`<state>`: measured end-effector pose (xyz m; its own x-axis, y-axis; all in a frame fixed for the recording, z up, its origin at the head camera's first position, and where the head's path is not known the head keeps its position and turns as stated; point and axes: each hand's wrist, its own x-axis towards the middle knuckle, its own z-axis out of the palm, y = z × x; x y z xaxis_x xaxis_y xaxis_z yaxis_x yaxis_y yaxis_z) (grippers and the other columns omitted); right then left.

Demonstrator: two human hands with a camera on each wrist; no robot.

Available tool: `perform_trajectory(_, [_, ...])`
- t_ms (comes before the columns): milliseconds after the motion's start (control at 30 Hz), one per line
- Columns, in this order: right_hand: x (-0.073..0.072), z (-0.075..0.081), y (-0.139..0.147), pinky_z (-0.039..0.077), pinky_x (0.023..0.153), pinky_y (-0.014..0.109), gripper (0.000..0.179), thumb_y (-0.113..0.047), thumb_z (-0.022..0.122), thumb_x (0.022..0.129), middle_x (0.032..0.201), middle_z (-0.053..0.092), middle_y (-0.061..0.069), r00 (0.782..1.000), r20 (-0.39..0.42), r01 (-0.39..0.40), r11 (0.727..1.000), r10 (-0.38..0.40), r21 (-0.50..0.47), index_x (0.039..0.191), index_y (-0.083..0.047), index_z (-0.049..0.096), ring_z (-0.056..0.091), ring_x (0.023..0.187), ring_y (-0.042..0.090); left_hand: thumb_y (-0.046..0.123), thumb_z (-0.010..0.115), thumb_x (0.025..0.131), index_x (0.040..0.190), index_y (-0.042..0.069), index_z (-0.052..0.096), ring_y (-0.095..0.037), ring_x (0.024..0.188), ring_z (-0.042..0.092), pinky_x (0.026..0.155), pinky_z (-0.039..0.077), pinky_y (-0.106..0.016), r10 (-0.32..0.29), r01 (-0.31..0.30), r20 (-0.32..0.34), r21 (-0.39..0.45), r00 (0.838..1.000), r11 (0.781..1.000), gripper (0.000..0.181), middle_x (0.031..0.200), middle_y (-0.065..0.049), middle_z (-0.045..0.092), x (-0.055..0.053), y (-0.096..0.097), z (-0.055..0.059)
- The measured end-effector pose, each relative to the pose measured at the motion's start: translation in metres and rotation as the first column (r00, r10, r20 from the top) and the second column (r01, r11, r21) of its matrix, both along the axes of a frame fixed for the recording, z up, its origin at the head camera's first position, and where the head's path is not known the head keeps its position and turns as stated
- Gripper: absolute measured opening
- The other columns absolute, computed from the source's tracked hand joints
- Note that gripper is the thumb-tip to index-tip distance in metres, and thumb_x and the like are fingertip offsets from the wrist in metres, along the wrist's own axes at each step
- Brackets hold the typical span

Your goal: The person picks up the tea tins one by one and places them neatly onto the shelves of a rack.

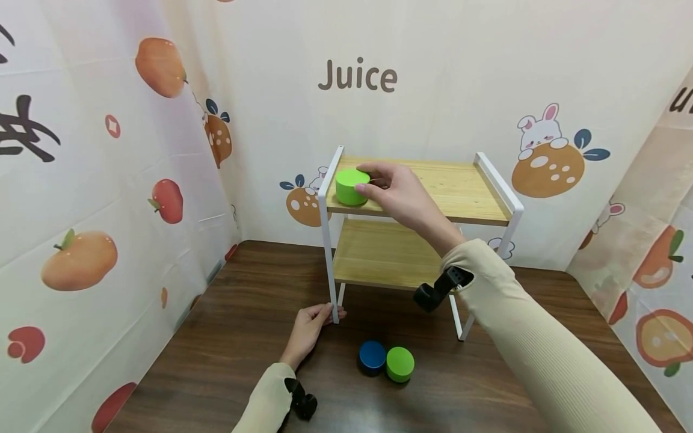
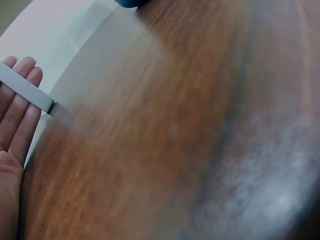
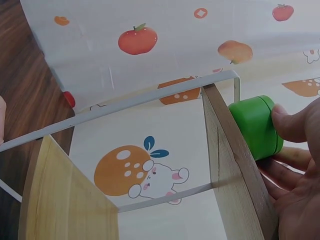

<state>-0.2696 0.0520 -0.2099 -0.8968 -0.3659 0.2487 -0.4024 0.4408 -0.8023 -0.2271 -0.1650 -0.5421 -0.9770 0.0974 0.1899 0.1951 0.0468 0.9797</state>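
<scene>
My right hand (image 1: 397,192) pinches a bright green round tin (image 1: 351,187) between thumb and fingers at the front left corner of the shelf's top board. In the right wrist view the green tin (image 3: 252,127) shows a lid seam, its base right at the board. Low on the left, my left hand (image 1: 307,331) touches the foot of the white shelf leg (image 1: 328,264). Its fingers (image 2: 22,115) lie nearly straight behind that leg in the left wrist view. A blue round tin (image 1: 372,356) and a second green tin (image 1: 400,364) stand side by side in front of the shelf.
The two-tier shelf has a wooden top board (image 1: 460,186), a lower board (image 1: 387,252) and a white frame. It stands on a dark wooden table (image 1: 216,361). Printed curtains (image 1: 433,90) with fruit and rabbits hang behind and at both sides.
</scene>
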Motion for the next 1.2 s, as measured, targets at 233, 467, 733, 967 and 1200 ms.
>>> perform_trajectory(233, [0.0013, -0.0004, 0.0007, 0.054, 0.105, 0.041, 0.048, -0.022, 0.067, 0.105, 0.142, 0.068, 0.011, 1.000, -0.002, 0.005, 1.000, -0.005, 0.008, 0.150, -0.009, 0.058, 0.065, 0.131, 0.024, 0.028, 0.051, 0.113, 0.119, -0.009, 0.075, -0.023, 0.109, 0.078, 0.093, 0.060, -0.022, 0.003, -0.003, 0.011, -0.001, 1.000, 1.000, 0.043, 0.115, -0.025, 0.078, 0.0009, 0.0007, 0.0001])
perform_trajectory(467, [0.0023, -0.0004, 0.0005, 0.054, 0.107, 0.042, 0.049, -0.021, 0.066, 0.106, 0.144, 0.067, 0.012, 1.000, 0.004, -0.006, 1.000, 0.006, 0.010, 0.151, -0.008, 0.056, 0.065, 0.132, 0.024, 0.027, 0.051, 0.113, 0.119, -0.008, 0.075, -0.031, 0.113, 0.077, 0.096, 0.061, -0.025, 0.000, 0.000, 0.038, 0.008, 0.999, 1.000, 0.043, 0.117, -0.026, 0.077, 0.0007, -0.0002, 0.0008])
perform_trajectory(733, [0.0043, 0.0003, 0.0001, 0.054, 0.108, 0.042, 0.050, -0.022, 0.067, 0.105, 0.144, 0.066, 0.010, 1.000, 0.005, 0.000, 1.000, 0.000, -0.005, 0.152, -0.009, 0.056, 0.065, 0.133, 0.023, 0.028, 0.052, 0.113, 0.119, -0.007, 0.075, -0.023, 0.109, 0.078, 0.094, 0.061, -0.023, 0.002, -0.003, 0.031, 0.013, 1.000, 1.000, 0.043, 0.116, -0.026, 0.077, -0.0011, -0.0004, -0.0008])
perform_trajectory(967, [0.0059, 0.0008, 0.0005, 0.053, 0.111, 0.043, 0.054, -0.023, 0.067, 0.105, 0.150, 0.063, 0.009, 1.000, 0.009, 0.009, 1.000, -0.009, 0.001, 0.154, -0.008, 0.052, 0.062, 0.136, 0.024, 0.028, 0.053, 0.113, 0.117, -0.006, 0.076, -0.017, 0.105, 0.079, 0.093, 0.061, -0.021, 0.007, -0.007, 0.028, 0.013, 1.000, 1.000, 0.041, 0.114, -0.023, 0.079, -0.0005, -0.0001, 0.0003])
perform_trajectory(1200, [0.0065, -0.0008, 0.0014, 0.050, 0.116, 0.045, 0.057, -0.022, 0.067, 0.105, 0.154, 0.059, 0.011, 1.000, -0.029, 0.010, 1.000, -0.010, -0.013, 0.157, -0.012, 0.048, 0.059, 0.140, 0.026, 0.028, 0.052, 0.113, 0.119, -0.007, 0.075, -0.030, 0.111, 0.077, 0.095, 0.060, -0.023, 0.009, -0.010, 0.047, 0.009, 0.999, 1.000, 0.042, 0.115, -0.024, 0.078, -0.0002, -0.0014, 0.0005])
